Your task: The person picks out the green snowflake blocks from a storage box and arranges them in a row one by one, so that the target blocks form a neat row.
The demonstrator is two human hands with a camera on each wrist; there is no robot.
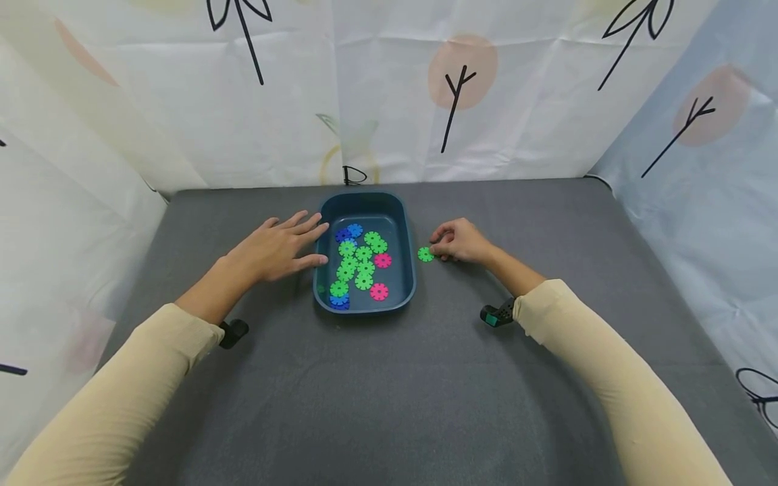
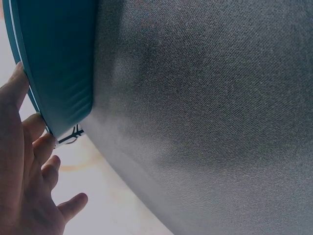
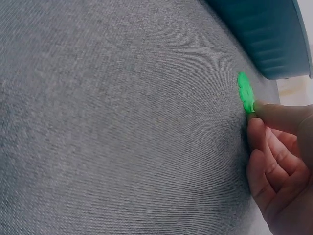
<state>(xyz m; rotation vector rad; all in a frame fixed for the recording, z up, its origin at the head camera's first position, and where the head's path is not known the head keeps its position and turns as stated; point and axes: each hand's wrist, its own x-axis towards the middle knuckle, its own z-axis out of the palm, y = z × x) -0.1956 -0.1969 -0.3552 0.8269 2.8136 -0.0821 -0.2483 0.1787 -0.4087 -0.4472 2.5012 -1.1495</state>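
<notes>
A dark blue plastic tray stands on the grey cloth, with green, blue and pink notched discs inside. To its right, my right hand pinches a green notched disc between thumb and fingers, close to the cloth. The right wrist view shows the same green disc at the thumb tip, near the tray's outer wall. My left hand has its fingers spread, and their tips touch the tray's left rim. In the left wrist view the fingertips meet the tray's edge.
Grey cloth covers the table around the tray. Behind it hangs a white printed curtain, with further fabric at the right side. Inside the tray, two pink discs lie at the right, and several blue ones toward the left.
</notes>
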